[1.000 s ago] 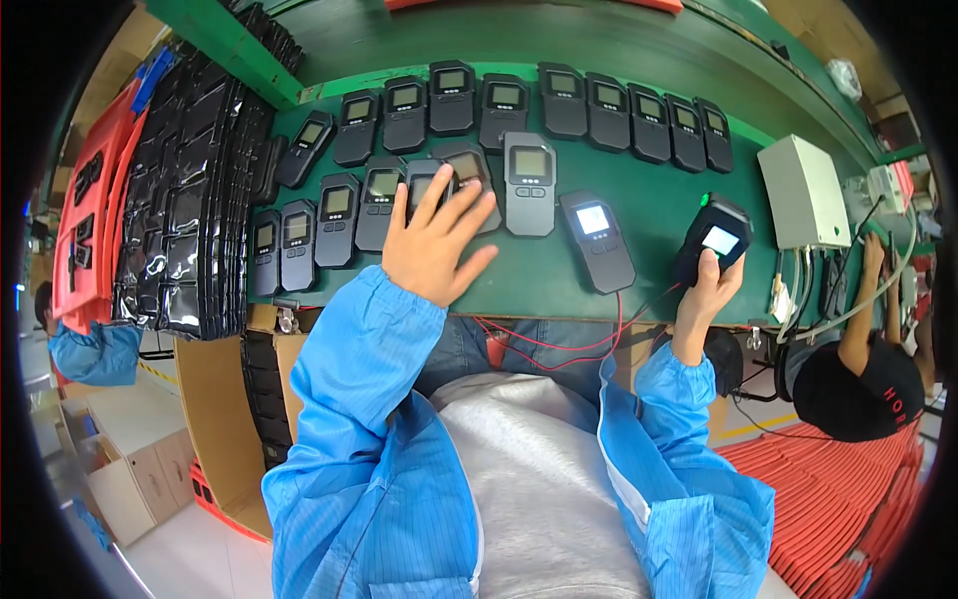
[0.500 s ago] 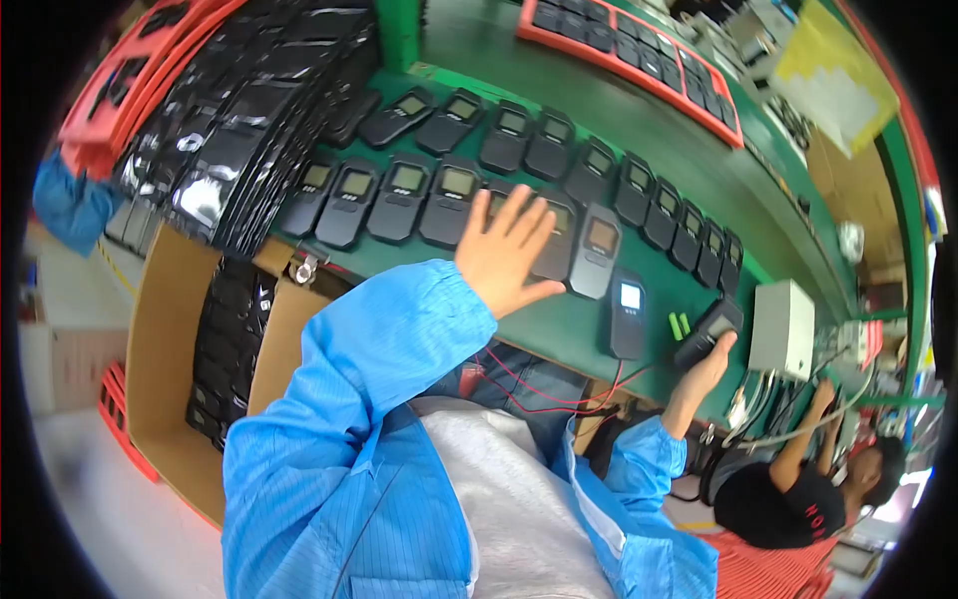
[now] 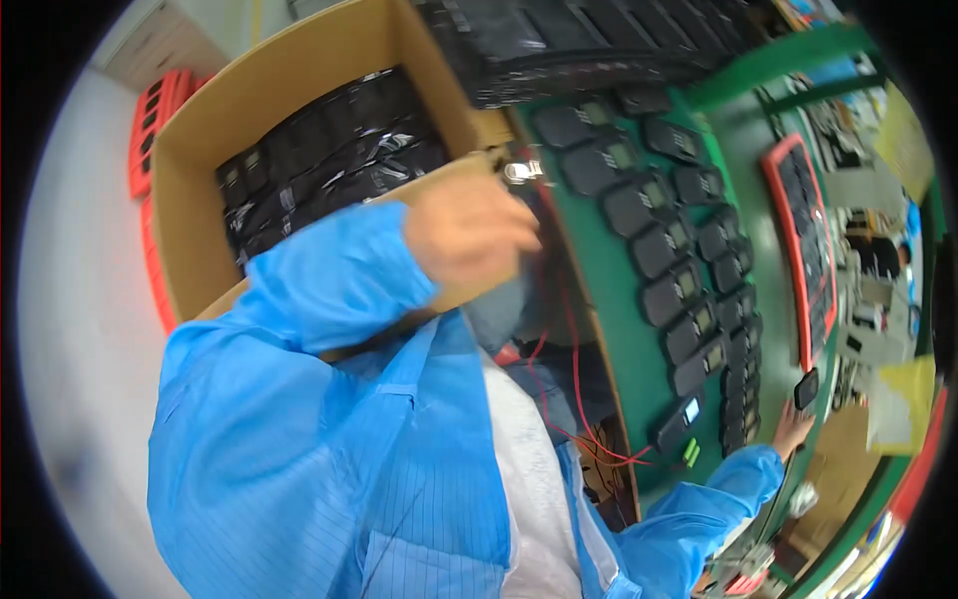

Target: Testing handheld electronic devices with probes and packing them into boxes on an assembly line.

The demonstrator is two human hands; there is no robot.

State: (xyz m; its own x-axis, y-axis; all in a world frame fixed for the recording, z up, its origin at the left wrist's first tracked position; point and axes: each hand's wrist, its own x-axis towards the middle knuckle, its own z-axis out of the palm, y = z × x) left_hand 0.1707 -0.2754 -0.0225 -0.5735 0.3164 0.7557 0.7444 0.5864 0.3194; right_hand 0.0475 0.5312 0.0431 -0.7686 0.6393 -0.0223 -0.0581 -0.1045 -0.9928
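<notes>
My left hand (image 3: pixel 467 235), smeared by motion, is above the near edge of an open cardboard box (image 3: pixel 284 60), and its fingers are too blurred to read. Far to the right, my right hand (image 3: pixel 793 429) grips a dark handheld device (image 3: pixel 806 389) by the shelf, its fingers at the device's lower end. Rows of similar black handheld devices with small screens (image 3: pixel 664 250) lie on the green bench top (image 3: pixel 594 270). One device with a lit screen (image 3: pixel 679 423) lies at the near end, beside two small green cylinders (image 3: pixel 692 453), perhaps batteries.
Black plastic-wrapped trays (image 3: pixel 559 50) are stacked at the back, and more wrapped packs (image 3: pixel 329 150) fill the box. A red tray of devices (image 3: pixel 798 250) stands on the shelf. Red wires (image 3: pixel 576 359) hang along the bench edge near a metal latch (image 3: pixel 522 172).
The view has swung left. My left hand has gone from over the devices to the box's edge. My right hand has carried its device from the bench to the shelf.
</notes>
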